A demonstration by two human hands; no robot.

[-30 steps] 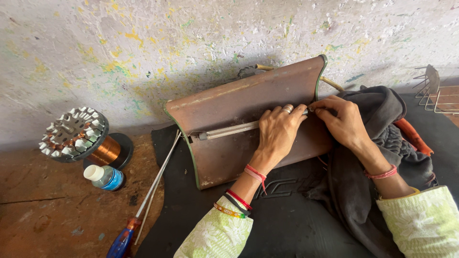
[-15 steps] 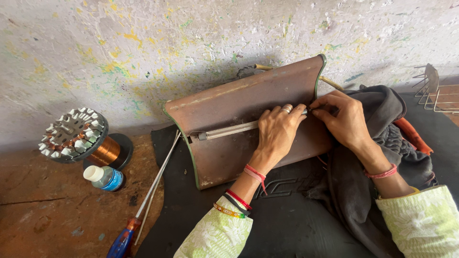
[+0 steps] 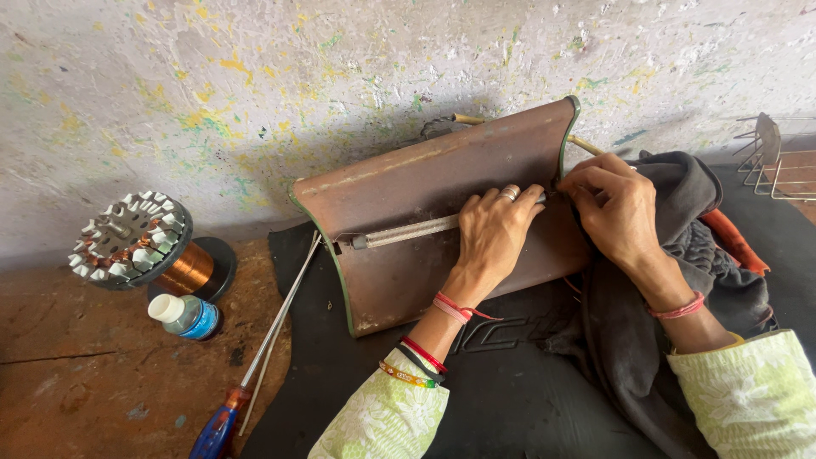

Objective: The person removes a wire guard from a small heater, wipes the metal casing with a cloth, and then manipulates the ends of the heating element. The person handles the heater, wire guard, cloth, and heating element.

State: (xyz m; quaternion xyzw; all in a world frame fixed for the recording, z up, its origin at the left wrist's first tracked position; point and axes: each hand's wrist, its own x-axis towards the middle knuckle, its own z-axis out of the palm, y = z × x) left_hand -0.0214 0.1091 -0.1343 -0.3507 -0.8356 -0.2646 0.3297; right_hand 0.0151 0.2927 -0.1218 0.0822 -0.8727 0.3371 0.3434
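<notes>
**Two hands at a rod on a curved brown panel**

Almost nothing has moved since the earlier frames: both hands stay at the right end of the rod, with only a slight shift of the fingers.

A curved brown panel (image 3: 442,212), rusty and edged in green, leans against a paint-flecked wall (image 3: 255,76). A thin metal rod (image 3: 408,231) lies across its face, running from left of centre to the right edge.

The left hand (image 3: 493,234) lies palm down on the panel, fingers bent and closed over the rod's right part; a ring shows on one finger. The right hand (image 3: 614,208) is curled at the panel's right edge, fingertips pinched together where the rod ends; what they grip is hidden. Its wrist rests on a dark cloth (image 3: 671,255) heaped beside the panel.

The panel stands on a black mat (image 3: 510,399). To the left, on the brown bench (image 3: 76,382), sit a copper wire spool (image 3: 183,268) topped by a toothed white ring (image 3: 127,238), a small bottle (image 3: 185,316), and a screwdriver (image 3: 255,361) lying along the mat's edge. A wire rack (image 3: 778,161) is at far right.
</notes>
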